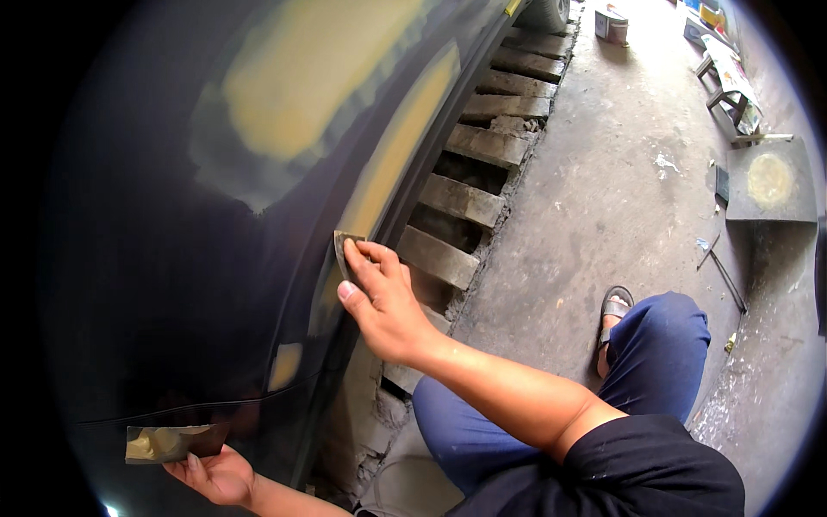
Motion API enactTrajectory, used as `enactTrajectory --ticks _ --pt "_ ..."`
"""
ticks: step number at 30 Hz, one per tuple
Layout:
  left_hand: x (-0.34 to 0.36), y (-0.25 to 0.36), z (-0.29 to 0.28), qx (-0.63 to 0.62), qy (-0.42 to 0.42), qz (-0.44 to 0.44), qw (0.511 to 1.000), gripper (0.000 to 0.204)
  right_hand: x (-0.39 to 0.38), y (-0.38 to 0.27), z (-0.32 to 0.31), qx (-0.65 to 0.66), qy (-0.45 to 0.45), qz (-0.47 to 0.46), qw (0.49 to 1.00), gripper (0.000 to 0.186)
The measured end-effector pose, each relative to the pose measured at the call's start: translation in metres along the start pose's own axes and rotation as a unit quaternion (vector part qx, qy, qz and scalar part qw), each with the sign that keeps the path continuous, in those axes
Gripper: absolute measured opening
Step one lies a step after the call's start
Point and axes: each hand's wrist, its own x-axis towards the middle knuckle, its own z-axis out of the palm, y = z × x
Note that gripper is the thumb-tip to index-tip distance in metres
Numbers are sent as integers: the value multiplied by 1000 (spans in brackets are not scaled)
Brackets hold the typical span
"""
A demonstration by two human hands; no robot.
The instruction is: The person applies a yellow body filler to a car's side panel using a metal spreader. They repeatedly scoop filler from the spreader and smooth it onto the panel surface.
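A dark car side panel (172,302) fills the left of the head view, with a broad patch of yellow filler (293,77) and a long strip of filler (396,146) along its lower ridge. My right hand (383,302) pinches a thin flat putty spreader (342,244) against the near end of that strip. Down at the lower left, my left hand (217,476) grips a small flat plate (205,441) by its underside and edge. A lump of yellow putty (159,444) lies on the plate's left part. Another small filler spot (286,365) marks the panel between my hands.
Concrete slats with gaps (452,200) run beside the car. Across the concrete floor (551,233) stand a bucket (612,28), a low bench (730,77) and a dark board with a pale round stain (769,178). My bent knee (663,336) is at the right.
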Motion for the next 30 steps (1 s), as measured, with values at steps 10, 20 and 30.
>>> enactTrajectory --ticks 10,20,30 --pt "5 3 6 3 9 -1 1000 47 -50 -6 49 -20 7 -42 999 51" --pt "-12 -5 28 4 21 -89 996 48 -84 12 43 -62 -133 -46 988 51" --pt "-88 -7 144 -75 61 -288 953 55 -57 -11 -44 209 -239 -293 902 39"
